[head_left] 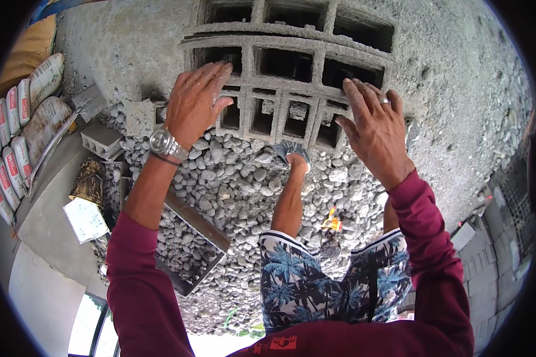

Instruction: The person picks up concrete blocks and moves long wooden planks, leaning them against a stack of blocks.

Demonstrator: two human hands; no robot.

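Observation:
Grey concrete hollow blocks (283, 41) stand in a stack in front of me, their rectangular cells facing up. My left hand (198, 98), dusty and with a silver watch at its wrist, lies over the left end of a block. Its fingers are stretched out over a cell and its thumb is apart. At the right end, my right hand (372, 119), with a ring, reaches its extended fingers over the block's edge; the thumb points inward, away from the fingers. Neither hand is visibly closed on the block, and contact under the fingertips cannot be made out.
Loose gravel (238, 178) covers the ground around my feet. A wooden frame (196, 220) lies on it at the left. Further left are a stained bucket (87, 181), a small block (101, 140) and stacked sacks (18, 154). Grey blocks (482, 262) are piled at the right.

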